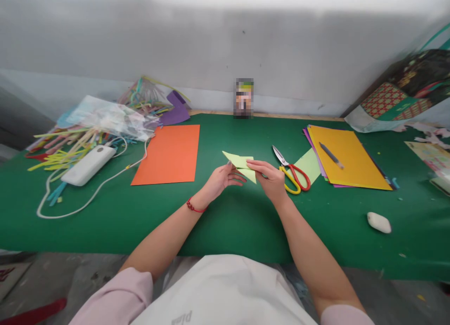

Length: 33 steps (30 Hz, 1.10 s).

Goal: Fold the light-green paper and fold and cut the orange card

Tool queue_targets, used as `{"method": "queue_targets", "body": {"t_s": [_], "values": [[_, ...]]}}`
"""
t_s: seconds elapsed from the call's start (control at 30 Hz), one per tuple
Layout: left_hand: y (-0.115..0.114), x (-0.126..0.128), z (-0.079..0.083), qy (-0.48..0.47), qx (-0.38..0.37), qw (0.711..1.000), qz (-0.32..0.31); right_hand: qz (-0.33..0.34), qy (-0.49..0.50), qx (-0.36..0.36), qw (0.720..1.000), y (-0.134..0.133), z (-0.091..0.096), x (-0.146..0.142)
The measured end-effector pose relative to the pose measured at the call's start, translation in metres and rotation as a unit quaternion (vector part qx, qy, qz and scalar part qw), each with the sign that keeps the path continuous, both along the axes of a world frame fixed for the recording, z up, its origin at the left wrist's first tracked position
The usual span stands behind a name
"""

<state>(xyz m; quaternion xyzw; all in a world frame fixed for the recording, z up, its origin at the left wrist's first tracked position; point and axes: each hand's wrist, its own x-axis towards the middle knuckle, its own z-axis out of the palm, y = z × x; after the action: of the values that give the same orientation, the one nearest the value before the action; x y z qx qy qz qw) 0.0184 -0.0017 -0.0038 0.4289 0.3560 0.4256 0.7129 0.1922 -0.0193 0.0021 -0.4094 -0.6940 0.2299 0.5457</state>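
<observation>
A folded piece of light green paper [242, 161] with pointed corners is held above the green table [232, 226], between both hands. My left hand [221, 180] pinches its left side, thumb on top and the other fingers beneath. On the right side, my right hand [270, 179] grips the paper with its fingers over the edge. Just right of that hand lie scissors [289, 168] with one yellow and one red handle, their blades spread a little or closed, I cannot tell. Under them rests another light green sheet [306, 167].
An orange sheet [168, 154] lies left of my hands. Further left are a white power bank [88, 166] with a cable and heaped paper strips [66, 144]. At right are stacked coloured sheets [351, 163], a pen [331, 155] and a white case [378, 222]. A phone [243, 99] leans against the wall.
</observation>
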Motion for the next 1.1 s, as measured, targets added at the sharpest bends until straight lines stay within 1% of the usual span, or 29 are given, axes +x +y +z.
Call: {"method": "queue_targets", "body": {"t_s": [0.17, 0.33, 0.43, 0.53, 0.7, 0.87, 0.97, 1.1], "values": [[0.0, -0.002, 0.004, 0.015, -0.01, 0.999, 0.032, 0.065, -0.064, 0.001, 0.996, 0.002, 0.001, 0.007], [0.001, -0.002, 0.004, 0.029, 0.009, 0.997, 0.075, 0.096, -0.104, 0.033, 0.989, 0.003, 0.001, 0.007], [0.001, -0.001, 0.004, 0.027, 0.022, 0.996, 0.081, 0.104, -0.099, 0.05, 0.988, 0.003, -0.001, 0.006], [-0.001, 0.001, 0.005, 0.034, 0.034, 0.996, 0.079, 0.094, -0.088, 0.07, 0.989, 0.003, -0.002, 0.007], [-0.004, 0.002, 0.008, 0.066, 0.059, 0.992, 0.088, 0.078, -0.11, 0.056, 0.989, 0.005, 0.0, 0.012], [-0.005, 0.003, 0.008, 0.076, 0.066, 0.992, 0.077, 0.056, -0.113, 0.08, 0.989, 0.008, 0.002, 0.014], [-0.006, 0.004, 0.008, 0.081, 0.068, 0.992, 0.073, 0.033, -0.097, 0.06, 0.993, 0.007, 0.003, 0.01], [-0.005, 0.005, 0.008, 0.08, 0.084, 0.99, 0.079, -0.011, -0.023, 0.012, 1.0, 0.004, 0.001, 0.0]]}}
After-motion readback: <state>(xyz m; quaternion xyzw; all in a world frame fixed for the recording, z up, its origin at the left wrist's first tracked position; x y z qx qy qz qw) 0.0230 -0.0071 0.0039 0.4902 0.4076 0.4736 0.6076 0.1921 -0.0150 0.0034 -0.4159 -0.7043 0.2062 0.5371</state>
